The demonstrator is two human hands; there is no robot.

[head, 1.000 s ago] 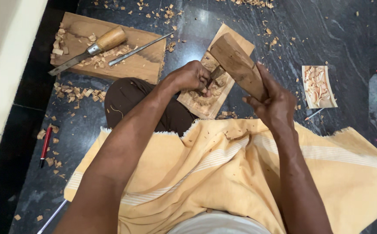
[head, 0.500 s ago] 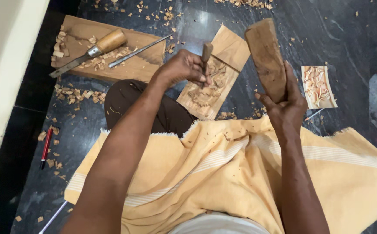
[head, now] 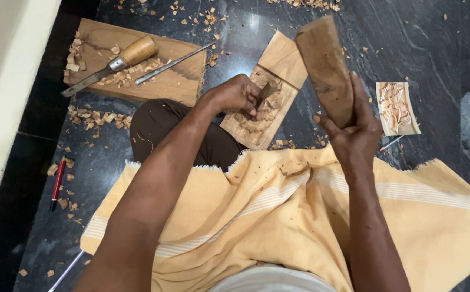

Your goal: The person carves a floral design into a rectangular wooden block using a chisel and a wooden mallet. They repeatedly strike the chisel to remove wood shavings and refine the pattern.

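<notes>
A light wooden carving panel (head: 281, 62) lies on the dark floor, its near half cut into relief and covered with chips. My left hand (head: 236, 95) is closed around a small chisel (head: 267, 91), whose tip rests on the carved part. My right hand (head: 354, 127) grips a brown wooden mallet block (head: 324, 62), held upright above and to the right of the panel, apart from the chisel. A yellow striped cloth (head: 278, 216) covers my lap.
A wooden board (head: 181, 78) at the upper left carries a wooden-handled chisel (head: 113, 62), a thin metal tool (head: 173, 63) and shavings. A small finished carving (head: 396, 108) lies at the right. A red pen (head: 56, 185) and wood chips (head: 91, 116) lie on the floor at left.
My right hand swung the mallet up off the chisel and now holds it raised and upright. My left hand kept the chisel on the panel, shifting it slightly.
</notes>
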